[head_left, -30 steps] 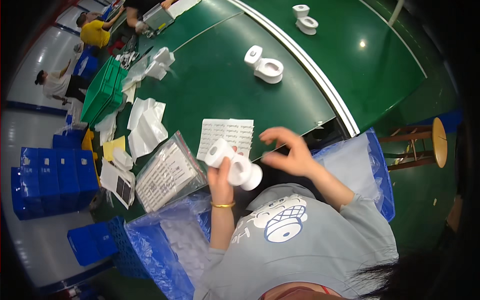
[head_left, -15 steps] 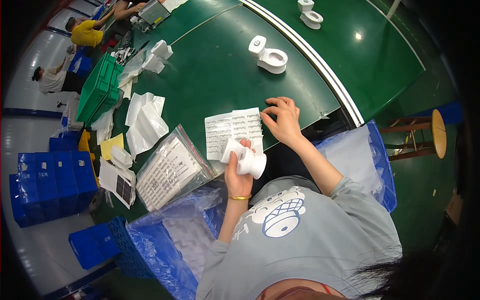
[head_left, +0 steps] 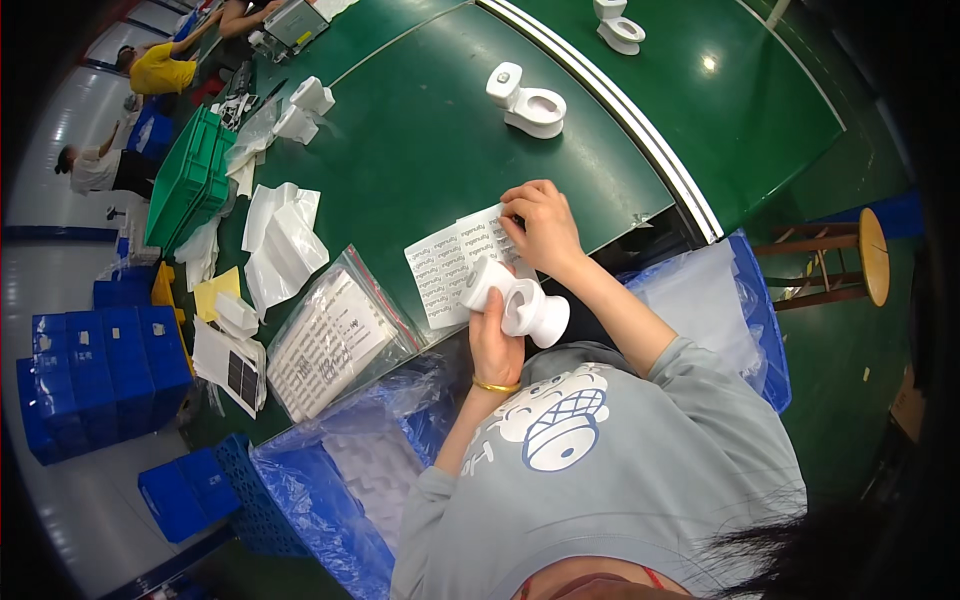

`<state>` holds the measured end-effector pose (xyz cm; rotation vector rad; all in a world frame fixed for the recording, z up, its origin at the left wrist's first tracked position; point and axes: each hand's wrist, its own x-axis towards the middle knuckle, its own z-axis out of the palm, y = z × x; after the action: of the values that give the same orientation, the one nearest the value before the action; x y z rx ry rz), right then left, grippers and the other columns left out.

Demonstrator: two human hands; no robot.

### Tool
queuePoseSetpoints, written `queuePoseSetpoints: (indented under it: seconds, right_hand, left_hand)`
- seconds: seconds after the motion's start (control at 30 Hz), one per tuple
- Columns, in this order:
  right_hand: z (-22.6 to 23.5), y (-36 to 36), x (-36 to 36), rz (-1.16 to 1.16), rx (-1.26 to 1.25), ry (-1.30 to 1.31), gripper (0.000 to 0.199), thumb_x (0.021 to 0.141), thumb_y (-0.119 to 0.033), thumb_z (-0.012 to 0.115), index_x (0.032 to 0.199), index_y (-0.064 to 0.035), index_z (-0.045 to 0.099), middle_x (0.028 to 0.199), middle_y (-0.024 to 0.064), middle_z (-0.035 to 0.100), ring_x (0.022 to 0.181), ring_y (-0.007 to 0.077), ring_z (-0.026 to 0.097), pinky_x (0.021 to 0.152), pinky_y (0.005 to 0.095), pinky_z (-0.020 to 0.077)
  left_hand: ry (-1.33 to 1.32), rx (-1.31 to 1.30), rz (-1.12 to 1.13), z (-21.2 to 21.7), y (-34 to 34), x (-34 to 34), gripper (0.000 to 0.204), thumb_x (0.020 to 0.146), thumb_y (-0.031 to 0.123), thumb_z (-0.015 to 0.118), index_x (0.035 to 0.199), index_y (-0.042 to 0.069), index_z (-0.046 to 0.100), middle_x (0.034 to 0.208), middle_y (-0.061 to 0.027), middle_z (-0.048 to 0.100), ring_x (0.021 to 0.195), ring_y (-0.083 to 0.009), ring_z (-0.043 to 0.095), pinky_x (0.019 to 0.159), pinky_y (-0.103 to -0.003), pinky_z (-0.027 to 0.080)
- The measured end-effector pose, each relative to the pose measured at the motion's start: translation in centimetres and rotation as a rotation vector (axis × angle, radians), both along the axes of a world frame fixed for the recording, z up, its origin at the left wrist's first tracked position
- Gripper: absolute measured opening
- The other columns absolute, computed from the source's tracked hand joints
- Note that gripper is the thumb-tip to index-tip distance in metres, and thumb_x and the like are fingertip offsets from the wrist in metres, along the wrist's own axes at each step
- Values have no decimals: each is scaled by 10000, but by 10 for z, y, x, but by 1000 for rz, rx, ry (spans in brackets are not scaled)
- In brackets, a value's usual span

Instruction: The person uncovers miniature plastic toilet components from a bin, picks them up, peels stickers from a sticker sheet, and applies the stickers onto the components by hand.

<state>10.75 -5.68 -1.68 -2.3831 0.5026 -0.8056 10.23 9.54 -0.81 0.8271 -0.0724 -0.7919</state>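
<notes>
My left hand (head_left: 493, 345) grips a small white toy toilet (head_left: 545, 318), tilted over the near edge of the green table. Beneath and beyond it lies a white sheet of printed labels (head_left: 436, 275). The bent fingers of my right hand (head_left: 543, 230) press together at the sheet's upper right corner; the fingertips are partly hidden, so a loosened label cannot be made out. Farther off on the table, a second toy toilet (head_left: 535, 110) stands upright.
Left of the sheet are a clear zip bag of label sheets (head_left: 335, 345) and crumpled white wrapping (head_left: 283, 250). White toilet parts (head_left: 303, 110) and green crates (head_left: 190, 180) lie farther back. Plastic-lined blue bins (head_left: 330, 480) flank me. A third toilet (head_left: 620, 35) stands beyond the white rail (head_left: 610, 115).
My right hand has come down and left onto the label sheet, its fingers closing. My left hand has moved right with the toilet. The sheet now lies at a tilt.
</notes>
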Motion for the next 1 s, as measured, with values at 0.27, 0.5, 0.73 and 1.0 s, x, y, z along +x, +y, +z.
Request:
queuePoseSetpoints:
  seconds: [0.27,0.5,0.73,1.0]
  right_hand:
    - [11,-20,-24,-133,170,-27,123,726,-167,629,717,-47,654,978,81,598,989,268,456,848,353,371]
    - [6,10,-50,-77,125,146,108,677,-203,658,686,-96,662,1136,60,523,1143,292,353,930,428,244]
    - [6,13,-44,-108,59,104,56,640,-165,635,622,-113,635,1087,31,548,1090,295,388,890,433,260]
    - [9,19,-37,95,122,-3,92,616,-165,635,590,-77,624,1037,37,565,1064,276,410,846,394,333]
  left_hand:
    - [84,-39,-14,-5,4,-1,407,909,232,412,1250,24,334,1186,-82,449,1110,-193,424,935,-351,351]
    - [118,-45,46,3,-1,-3,405,907,254,415,1242,37,348,1189,-80,444,1116,-199,416,931,-356,352]
    - [83,-110,-7,-12,1,-2,404,907,233,416,1236,8,353,1202,-87,440,1111,-197,425,935,-349,347]
    - [52,-9,46,-12,6,-3,395,906,256,387,1213,7,369,1148,-88,465,1023,-190,478,861,-343,400]
